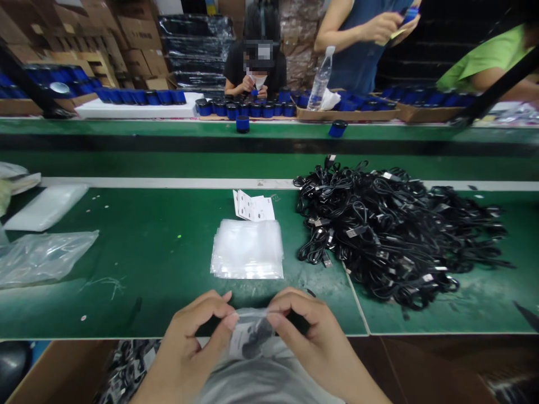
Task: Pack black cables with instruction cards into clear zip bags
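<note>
Between my two hands is a small clear plastic bag (pixel 252 336) with a dark coiled cable and a white paper inside. My left hand (pixel 202 331) pinches the bag's top edge at its left corner. At the right corner, thumb and fingers of my right hand (pixel 303 325) pinch the same edge. Just beyond lies a stack of clear plastic bags (pixel 248 249), flat on the green table. Behind that stack stand folded printed leaflets (pixel 255 207). A large heap of black USB cables (pixel 379 224) spreads over the table to the right.
Bundled clear bags (pixel 46 207) and a loose plastic sheet (pixel 42 255) lie at the left. Below the table edge, a cardboard box (pixel 71 365) holds bagged items. Across the green line, people work among blue cylinders (pixel 243 123) and a water bottle (pixel 322 78).
</note>
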`<action>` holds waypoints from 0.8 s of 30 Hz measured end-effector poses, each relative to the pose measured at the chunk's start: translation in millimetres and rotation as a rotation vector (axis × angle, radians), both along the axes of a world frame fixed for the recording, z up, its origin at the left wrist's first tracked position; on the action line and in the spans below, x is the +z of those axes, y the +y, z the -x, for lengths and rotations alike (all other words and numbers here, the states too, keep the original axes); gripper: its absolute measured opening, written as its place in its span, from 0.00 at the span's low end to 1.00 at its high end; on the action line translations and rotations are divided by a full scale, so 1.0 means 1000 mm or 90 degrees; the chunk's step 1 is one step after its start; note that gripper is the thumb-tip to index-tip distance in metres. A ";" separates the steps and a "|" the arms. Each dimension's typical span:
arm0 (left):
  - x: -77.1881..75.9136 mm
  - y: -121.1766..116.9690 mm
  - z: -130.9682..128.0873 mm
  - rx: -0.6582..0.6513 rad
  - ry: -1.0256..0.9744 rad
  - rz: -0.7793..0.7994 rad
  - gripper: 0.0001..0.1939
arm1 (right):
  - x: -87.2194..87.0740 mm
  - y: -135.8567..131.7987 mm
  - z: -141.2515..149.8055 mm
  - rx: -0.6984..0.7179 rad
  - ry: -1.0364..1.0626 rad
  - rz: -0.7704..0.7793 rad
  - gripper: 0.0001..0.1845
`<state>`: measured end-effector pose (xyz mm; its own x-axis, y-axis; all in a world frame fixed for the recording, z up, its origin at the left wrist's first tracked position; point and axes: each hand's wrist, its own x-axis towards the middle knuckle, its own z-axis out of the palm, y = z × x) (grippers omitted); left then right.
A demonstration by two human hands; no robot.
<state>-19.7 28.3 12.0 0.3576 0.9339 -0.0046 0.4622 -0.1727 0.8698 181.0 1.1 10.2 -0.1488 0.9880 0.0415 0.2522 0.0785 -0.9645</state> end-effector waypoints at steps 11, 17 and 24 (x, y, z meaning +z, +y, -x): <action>0.001 0.003 -0.003 -0.055 0.041 -0.025 0.08 | 0.003 0.006 0.006 0.006 -0.035 -0.058 0.09; -0.002 0.003 -0.001 -0.070 0.065 -0.009 0.10 | 0.001 0.003 0.016 0.022 -0.093 -0.114 0.08; -0.003 -0.015 0.026 -0.029 0.097 -0.056 0.14 | 0.003 0.018 0.031 0.134 -0.211 -0.185 0.05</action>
